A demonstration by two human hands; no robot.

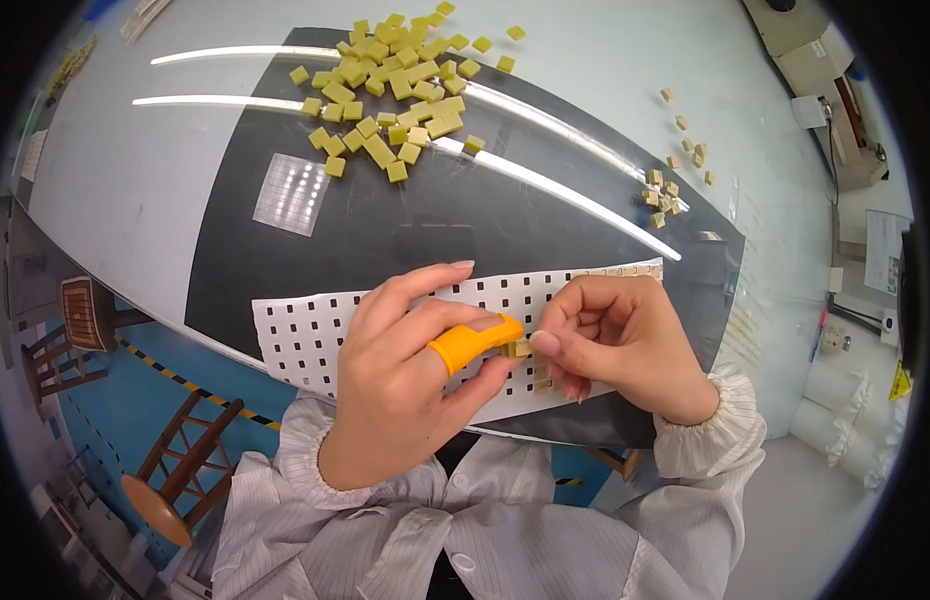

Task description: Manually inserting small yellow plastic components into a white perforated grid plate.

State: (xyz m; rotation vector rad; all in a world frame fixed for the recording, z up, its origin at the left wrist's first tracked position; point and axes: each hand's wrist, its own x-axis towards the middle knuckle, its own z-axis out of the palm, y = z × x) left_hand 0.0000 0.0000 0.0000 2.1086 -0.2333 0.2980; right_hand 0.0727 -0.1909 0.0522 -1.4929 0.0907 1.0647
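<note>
Over a white sheet with rows of dark square holes (297,335), both my hands meet at a small yellow-green block (520,349). My left hand (390,375) pinches this block between its thumb and a finger wearing an orange finger cot (467,345). My right hand (635,335) comes from the other side, thumb and index finger pressed together at the block's right edge. Whatever lies between those right fingertips is too small to make out. Along the sheet's far right edge, and partly behind my right hand, some holes are covered with pale beige pieces (635,270).
A heap of yellow-green blocks (385,75) spreads over the far part of the dark mat (385,235). Smaller beige blocks (665,195) lie scattered at the far right. Left of centre is a shiny translucent square (293,194). Wooden stools (180,470) stand on the blue floor.
</note>
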